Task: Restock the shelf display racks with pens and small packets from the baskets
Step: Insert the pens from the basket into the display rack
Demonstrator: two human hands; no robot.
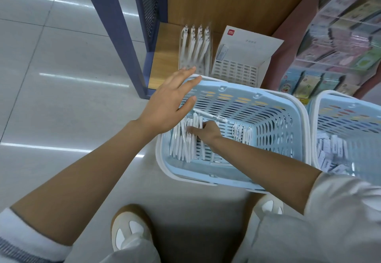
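Our left hand point(167, 102) hovers flat, fingers spread, over the far-left corner of the blue basket point(247, 108), with open tiled floor to its left. White pens point(183, 145) lie heaped along the basket's left wall. Our right hand point(208, 133) reaches down onto them; we cannot tell whether it pinches any. The second basket point(311, 118), at right, holds small packets point(334, 149).

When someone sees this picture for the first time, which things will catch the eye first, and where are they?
The light blue basket on the floor in the centre strikes first: the right hand reaches into its white pens, and the left hand hovers open over its left rim. A second basket at the right holds small white packets; behind, on the wooden shelf, stands a pen rack.
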